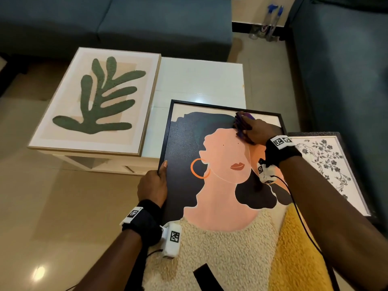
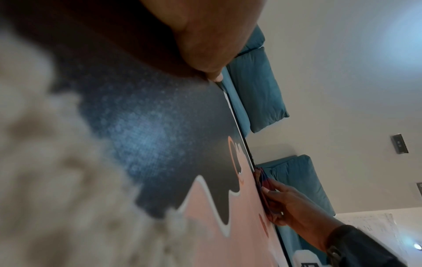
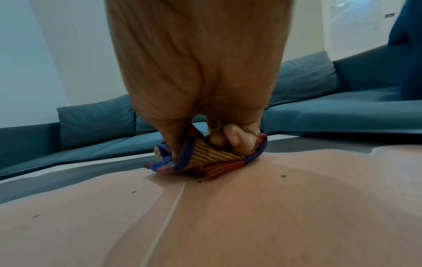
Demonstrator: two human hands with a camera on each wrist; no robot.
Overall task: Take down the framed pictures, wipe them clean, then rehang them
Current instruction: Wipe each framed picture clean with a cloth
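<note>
A large black-framed portrait point(image 1: 222, 185) of a woman with an orange hoop earring leans toward me, its top edge resting on the white table point(image 1: 201, 80). My left hand point(image 1: 154, 183) grips its left edge, thumb on the front. My right hand point(image 1: 255, 131) presses a striped purple, red and yellow cloth point(image 1: 241, 122) against the glass near the picture's top right; in the right wrist view the curled fingers point(image 3: 230, 137) hold the cloth point(image 3: 205, 159) against the pink area. The left wrist view shows the frame edge point(image 2: 242, 130) and the cloth point(image 2: 265, 182).
A light-wood framed green leaf picture point(image 1: 98, 99) lies flat on the table's left half. A white floral framed picture point(image 1: 327, 164) lies on a dark stand to the right. Teal sofas point(image 1: 126, 22) surround the table. Two spray bottles point(image 1: 268, 22) stand on the floor at the back.
</note>
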